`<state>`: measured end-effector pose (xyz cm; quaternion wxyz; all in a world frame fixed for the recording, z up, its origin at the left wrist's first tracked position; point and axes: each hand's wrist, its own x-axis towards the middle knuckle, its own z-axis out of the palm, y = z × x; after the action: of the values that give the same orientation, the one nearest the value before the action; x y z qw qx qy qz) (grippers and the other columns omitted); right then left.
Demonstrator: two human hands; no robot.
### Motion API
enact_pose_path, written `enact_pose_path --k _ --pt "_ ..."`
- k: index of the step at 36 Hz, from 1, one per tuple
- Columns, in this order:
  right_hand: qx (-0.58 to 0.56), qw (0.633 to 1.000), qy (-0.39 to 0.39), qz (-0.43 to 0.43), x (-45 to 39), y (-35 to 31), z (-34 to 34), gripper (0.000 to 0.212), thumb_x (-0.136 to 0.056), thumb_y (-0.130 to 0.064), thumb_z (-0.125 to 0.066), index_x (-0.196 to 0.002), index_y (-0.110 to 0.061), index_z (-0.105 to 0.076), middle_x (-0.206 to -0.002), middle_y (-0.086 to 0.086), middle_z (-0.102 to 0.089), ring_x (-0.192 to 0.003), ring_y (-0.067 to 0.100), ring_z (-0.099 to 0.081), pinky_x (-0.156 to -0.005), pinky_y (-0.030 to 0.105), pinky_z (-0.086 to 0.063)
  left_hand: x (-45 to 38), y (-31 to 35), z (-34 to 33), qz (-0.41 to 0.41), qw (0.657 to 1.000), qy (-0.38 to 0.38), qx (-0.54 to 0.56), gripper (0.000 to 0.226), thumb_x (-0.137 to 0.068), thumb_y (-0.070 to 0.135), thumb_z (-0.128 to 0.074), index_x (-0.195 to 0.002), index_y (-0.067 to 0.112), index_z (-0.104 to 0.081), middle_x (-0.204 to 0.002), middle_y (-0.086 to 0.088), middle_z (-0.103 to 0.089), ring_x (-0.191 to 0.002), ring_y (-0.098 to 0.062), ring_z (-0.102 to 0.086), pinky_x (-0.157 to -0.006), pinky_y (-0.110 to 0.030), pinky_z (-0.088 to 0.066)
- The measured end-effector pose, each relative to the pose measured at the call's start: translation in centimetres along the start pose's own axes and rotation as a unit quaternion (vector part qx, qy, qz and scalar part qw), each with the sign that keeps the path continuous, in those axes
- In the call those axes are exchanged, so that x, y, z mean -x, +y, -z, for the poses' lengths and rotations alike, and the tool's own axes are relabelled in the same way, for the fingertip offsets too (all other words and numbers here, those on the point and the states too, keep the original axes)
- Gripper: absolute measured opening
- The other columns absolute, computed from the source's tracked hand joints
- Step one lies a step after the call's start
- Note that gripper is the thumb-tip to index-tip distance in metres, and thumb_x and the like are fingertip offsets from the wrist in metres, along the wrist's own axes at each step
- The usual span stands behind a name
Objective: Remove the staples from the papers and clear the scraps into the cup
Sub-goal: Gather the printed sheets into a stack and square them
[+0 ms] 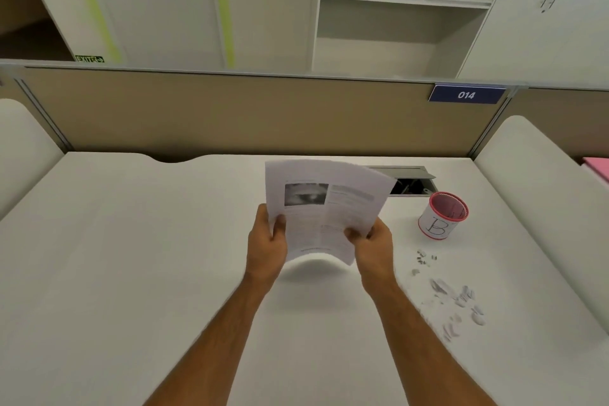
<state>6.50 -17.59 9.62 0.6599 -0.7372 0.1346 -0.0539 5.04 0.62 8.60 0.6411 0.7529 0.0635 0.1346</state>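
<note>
Both hands, left hand (pixel 267 241) and right hand (pixel 370 242), pinch the papers (pixel 324 208) off the desk (pixel 131 257) left of the cup (pixel 443 215); scraps (pixel 456 301) before the cup appear uncleared.

beige partition (pixel 230 112) behind white desk (pixel 131 257), open shelves (pixel 395 26).

Both your forearms reach forward, bare, hands raised side by side. Your left hand (pixel 266 242) is curled, thumb in front, fingers (pixel 279 223) pinching. Your right hand (pixel 374 242) mirrors it just beside, thumb forward and fingers tucked behind in a pinch.
</note>
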Motion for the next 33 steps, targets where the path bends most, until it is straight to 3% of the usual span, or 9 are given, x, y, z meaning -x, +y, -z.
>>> enact_pose_path --k 3,7,10,13,17,23,33 --pt "0.006 1.0 0.004 -0.024 0.2 1.3 -0.2 0.034 -0.083 0.005 -0.064 -0.103 -0.023 -0.067 -0.097 -0.005 -0.073 -0.097 0.021 -0.068 -0.09 0.049 -0.058 0.6 -0.9 -0.2 0.03 0.999 -0.015 0.0 0.026 -0.103 0.02 -0.044 -0.127 0.03 -0.047 -0.116 0.007 -0.062 -0.109 -0.015 -0.062 -0.092 -0.037 -0.058" --pt "0.017 1.0 0.003 -0.024 0.5 1.9 -0.2 0.043 -0.085 0.005 -0.063 -0.102 -0.034 -0.064 -0.102 -0.009 -0.072 -0.1 0.018 -0.066 -0.09 0.04 -0.056 0.8 -1.4 -0.3 0.044 0.999 -0.02 -0.011 0.027 -0.104 0.02 -0.043 -0.126 0.035 -0.046 -0.117 0.008 -0.062 -0.11 -0.014 -0.061 -0.091 -0.033 -0.057" --pt "0.028 0.999 -0.013 -0.012 0.3 1.8 0.2 0.039 -0.087 0.003 -0.064 -0.109 -0.03 -0.063 -0.106 -0.008 -0.071 -0.101 0.018 -0.066 -0.087 0.034 -0.056 0.6 -1.2 -0.3 0.047 0.998 -0.013 -0.026 0.019 -0.104 0.021 -0.043 -0.122 0.025 -0.048 -0.115 0.005 -0.062 -0.107 -0.015 -0.062 -0.088 -0.033 -0.058" --pt "0.044 0.998 -0.043 -0.017 -0.1 2.1 0.8 0.034 -0.089 -0.002 -0.066 -0.116 -0.022 -0.064 -0.109 -0.005 -0.072 -0.1 0.019 -0.069 -0.087 0.041 -0.06 0.3 -0.9 0.0 0.053 0.998 0.004 -0.036 0.012 -0.104 0.022 -0.044 -0.114 0.02 -0.05 -0.11 0.004 -0.064 -0.099 -0.013 -0.066 -0.075 -0.022 -0.06" --pt "0.041 0.994 -0.086 -0.059 -0.6 2.5 1.7 0.026 -0.085 -0.001 -0.069 -0.105 -0.017 -0.068 -0.101 -0.001 -0.076 -0.089 0.023 -0.075 -0.081 0.048 -0.062 0.0 -0.5 0.3 0.076 0.996 0.017 -0.042 0.01 -0.101 0.017 -0.048 -0.109 0.022 -0.052 -0.102 0.007 -0.066 -0.089 -0.01 -0.067 -0.062 -0.013 -0.05" --pt "0.057 0.982 -0.143 -0.111 0.0 3.8 2.9 0.026 -0.081 0.003 -0.071 -0.102 -0.012 -0.068 -0.098 0.001 -0.078 -0.083 0.026 -0.077 -0.077 0.05 -0.062 -0.2 -1.1 0.5 0.149 0.988 0.035 -0.02 0.009 -0.101 0.027 -0.051 -0.104 0.02 -0.056 -0.094 0.0 -0.069 -0.085 -0.018 -0.07 -0.062 -0.026 -0.054" --pt "0.084 0.968 -0.184 -0.148 1.3 6.5 3.5 0.034 -0.077 0.0 -0.075 -0.107 -0.017 -0.067 -0.102 -0.001 -0.077 -0.087 0.024 -0.076 -0.079 0.047 -0.062 -0.4 -2.7 -0.2 0.218 0.974 0.052 -0.027 0.018 -0.103 0.028 -0.046 -0.104 0.013 -0.057 -0.093 -0.003 -0.067 -0.079 -0.017 -0.066 -0.06 -0.027 -0.051"
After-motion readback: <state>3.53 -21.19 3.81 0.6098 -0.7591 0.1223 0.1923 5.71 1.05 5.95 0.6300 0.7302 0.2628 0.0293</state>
